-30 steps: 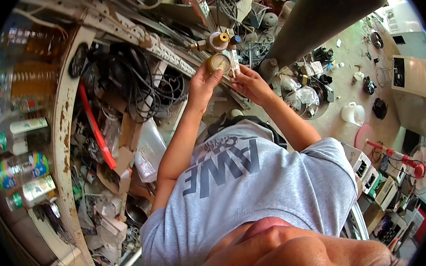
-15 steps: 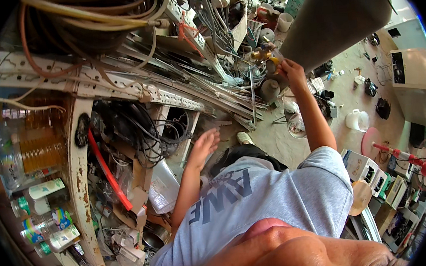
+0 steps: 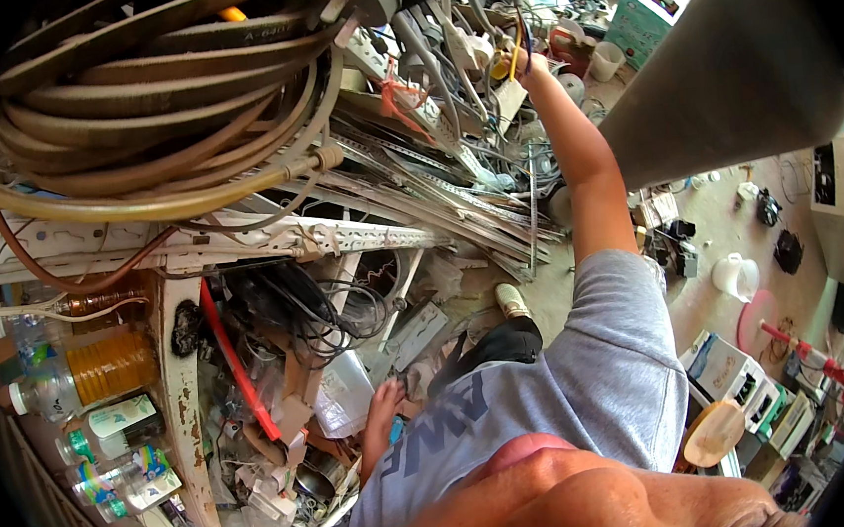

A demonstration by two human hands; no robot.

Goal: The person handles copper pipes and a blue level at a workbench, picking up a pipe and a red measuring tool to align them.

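My right arm stretches up among hanging grey and yellow cables, and my right hand (image 3: 531,65) is closed on the brass gauge fitting (image 3: 502,63), which is small here and partly hidden by the wires. My left hand (image 3: 385,401) is low beside my body, its fingers loosely apart and holding nothing, near a clear plastic package (image 3: 341,394). A large coil of hoses and belts (image 3: 151,96) rests on the upper rack at the left.
A big dark cylinder (image 3: 713,62) leans at the right. Long metal strips (image 3: 436,193) lie along the perforated rack (image 3: 74,251). Plastic bottles (image 3: 108,372) line the left. Scattered clutter, a white jug (image 3: 735,276) and a pink fan stand (image 3: 759,321) occupy the floor.
My left hand let go of the gauge and dropped toward my body. My right hand carried it up and away among the hanging cables. The view shifted, bringing the hose coil further into sight.
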